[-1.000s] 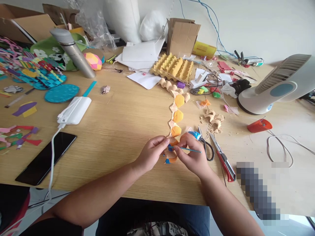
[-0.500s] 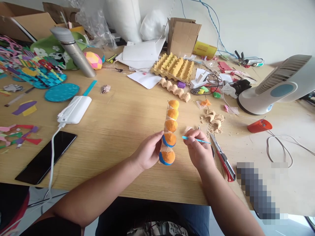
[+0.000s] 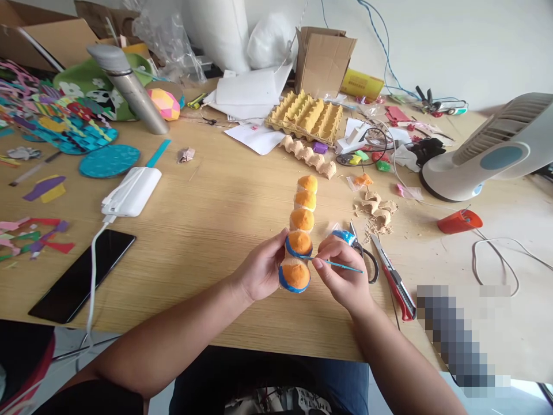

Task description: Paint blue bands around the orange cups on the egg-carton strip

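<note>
My left hand (image 3: 264, 266) grips the left side of an egg carton strip (image 3: 302, 220), near its lower end. The strip is a row of several bumps covered in orange, paler toward the far end. Blue edging runs around the lower parts of the two nearest bumps. In my right hand (image 3: 343, 271) a thin blue modelling tool (image 3: 334, 264) is pinched, its tip touching the blue rim of the second-nearest bump. A blue packet (image 3: 344, 236) and black-handled scissors (image 3: 372, 262) lie just beyond and beside my right hand, partly hidden by it.
A red utility knife (image 3: 395, 282) lies right of my right hand. Farther off are carton scraps (image 3: 377, 208), an uncoloured carton strip (image 3: 307, 155), a yellow egg tray (image 3: 306, 117) and an orange cup (image 3: 459, 221). A phone (image 3: 82, 276), power bank (image 3: 132, 192) and white fan (image 3: 475, 155) flank the workspace.
My right hand has moved left, bringing the tool's tip from beside the strip onto the second-nearest bump. The blue packet and scissors now show more. My left hand keeps its hold.
</note>
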Demonstrator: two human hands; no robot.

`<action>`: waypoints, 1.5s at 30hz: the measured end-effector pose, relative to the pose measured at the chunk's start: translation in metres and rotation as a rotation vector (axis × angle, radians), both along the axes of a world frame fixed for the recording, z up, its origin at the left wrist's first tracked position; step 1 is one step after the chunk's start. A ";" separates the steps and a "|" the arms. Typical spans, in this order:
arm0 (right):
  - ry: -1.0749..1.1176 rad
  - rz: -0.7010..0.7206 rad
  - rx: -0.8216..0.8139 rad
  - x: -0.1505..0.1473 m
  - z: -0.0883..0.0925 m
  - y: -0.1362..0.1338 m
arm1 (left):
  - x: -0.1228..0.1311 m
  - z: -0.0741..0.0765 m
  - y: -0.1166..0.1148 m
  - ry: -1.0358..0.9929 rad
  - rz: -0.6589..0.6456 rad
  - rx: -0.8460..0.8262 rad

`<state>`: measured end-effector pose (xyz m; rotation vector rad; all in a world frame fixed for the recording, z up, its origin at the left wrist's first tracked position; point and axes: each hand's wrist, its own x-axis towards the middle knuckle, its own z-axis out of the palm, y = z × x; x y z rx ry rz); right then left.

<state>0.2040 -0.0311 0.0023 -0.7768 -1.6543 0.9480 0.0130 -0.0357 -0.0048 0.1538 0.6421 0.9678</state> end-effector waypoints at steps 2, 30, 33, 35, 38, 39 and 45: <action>-0.021 0.008 0.050 -0.001 0.001 -0.001 | 0.000 0.000 -0.001 -0.006 -0.014 0.001; 0.093 -0.010 -0.327 -0.007 0.001 -0.004 | 0.007 0.003 -0.005 0.058 0.091 0.082; 0.107 0.007 -0.302 -0.006 0.001 -0.004 | 0.006 0.003 -0.004 0.059 0.087 0.071; 0.117 0.025 -0.293 -0.006 0.001 -0.004 | 0.006 0.003 -0.004 0.059 0.080 0.072; 0.102 0.011 -0.300 -0.006 0.000 -0.005 | 0.005 0.003 -0.004 0.060 0.069 0.072; 0.099 0.006 -0.300 -0.006 -0.001 -0.005 | 0.005 0.003 -0.004 0.060 0.068 0.072; 0.105 0.017 -0.295 -0.006 0.000 -0.005 | 0.006 0.004 -0.005 0.064 0.063 0.079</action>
